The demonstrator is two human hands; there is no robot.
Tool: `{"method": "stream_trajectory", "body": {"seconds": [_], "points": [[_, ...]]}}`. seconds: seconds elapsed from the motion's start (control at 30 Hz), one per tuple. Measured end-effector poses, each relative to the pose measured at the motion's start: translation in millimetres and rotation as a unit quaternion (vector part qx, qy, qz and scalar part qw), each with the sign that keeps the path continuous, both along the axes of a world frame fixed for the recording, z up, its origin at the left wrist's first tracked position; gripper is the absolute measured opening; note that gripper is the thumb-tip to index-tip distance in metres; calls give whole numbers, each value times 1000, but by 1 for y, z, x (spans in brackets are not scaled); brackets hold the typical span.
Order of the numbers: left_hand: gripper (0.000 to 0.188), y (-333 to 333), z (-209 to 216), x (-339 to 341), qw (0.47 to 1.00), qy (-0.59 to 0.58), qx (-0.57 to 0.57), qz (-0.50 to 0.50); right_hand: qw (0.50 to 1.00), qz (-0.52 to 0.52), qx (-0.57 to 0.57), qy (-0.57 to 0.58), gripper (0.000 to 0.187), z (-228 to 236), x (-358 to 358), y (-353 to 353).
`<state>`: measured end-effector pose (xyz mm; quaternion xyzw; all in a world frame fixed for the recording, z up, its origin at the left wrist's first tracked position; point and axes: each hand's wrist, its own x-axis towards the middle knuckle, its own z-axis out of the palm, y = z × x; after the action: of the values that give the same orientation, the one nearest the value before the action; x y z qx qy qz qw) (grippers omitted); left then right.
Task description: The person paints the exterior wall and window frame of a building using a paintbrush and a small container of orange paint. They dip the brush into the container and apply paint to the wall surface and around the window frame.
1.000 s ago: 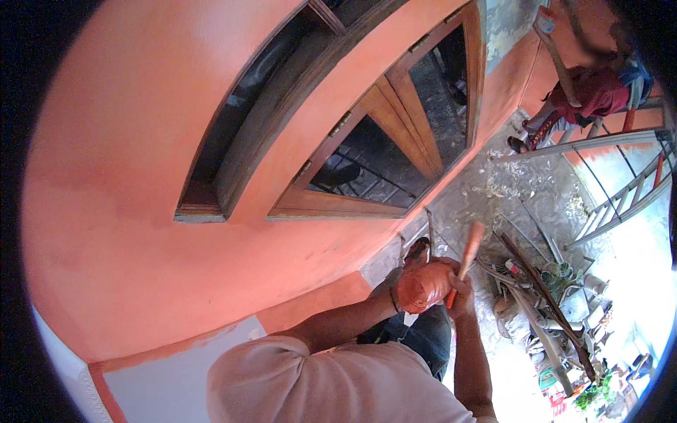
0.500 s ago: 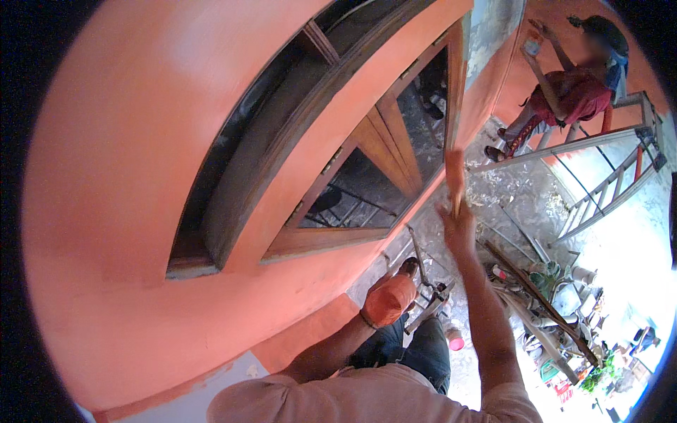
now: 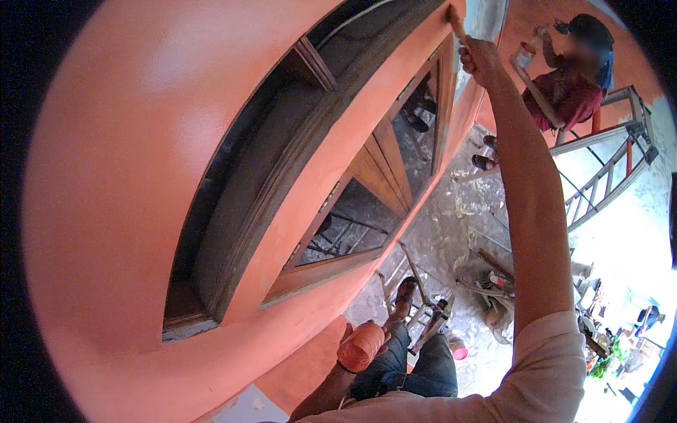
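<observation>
My right arm is stretched far up, and my right hand (image 3: 481,60) is closed round the handle of a paintbrush (image 3: 458,25). The brush's orange-coated bristles are at the orange wall (image 3: 141,176), by the upper end of the strip between two wooden window frames. Low down, in front of my legs, my left hand (image 3: 385,340) grips a paint pot (image 3: 362,347) smeared orange on the outside. What is inside the pot does not show.
Beneath me stands a ladder (image 3: 431,321) on a stained floor. At the upper right a co-worker (image 3: 575,99) in a red shirt holds a small pot beside another stepladder (image 3: 599,190). A pink-topped bucket (image 3: 459,350) and piled debris (image 3: 497,282) lie below.
My right hand has moved up and away along the wall with the paintbrush. My left hand has lowered slightly leftward with the pot. My view has shifted, and the co-worker's arms have moved.
</observation>
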<state>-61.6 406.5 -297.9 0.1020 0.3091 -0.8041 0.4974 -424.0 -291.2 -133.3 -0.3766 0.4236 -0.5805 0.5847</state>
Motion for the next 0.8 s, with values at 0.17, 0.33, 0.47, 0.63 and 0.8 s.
{"method": "stream_trajectory", "body": {"seconds": [0.17, 0.33, 0.47, 0.63, 0.8], "points": [[77, 6, -1, -5, 998, 18, 52, 22, 926, 70, -112, 353, 27, -20, 68, 129], [79, -3, -13, -1, 999, 1, 34, -2, 971, 115, 39, 206, 28, -39, 89, 294], [80, -9, -5, 1, 1000, 10, 15, 7, 994, -32, -19, 103, 37, -39, 60, 239], [79, -3, -8, 15, 1000, -7, 14, -21, 853, -216, -264, 396, 31, -76, -21, 54], [79, 9, -16, 18, 1000, -9, -4, -4, 798, -190, -228, 525, 24, -51, 21, -3]]}}
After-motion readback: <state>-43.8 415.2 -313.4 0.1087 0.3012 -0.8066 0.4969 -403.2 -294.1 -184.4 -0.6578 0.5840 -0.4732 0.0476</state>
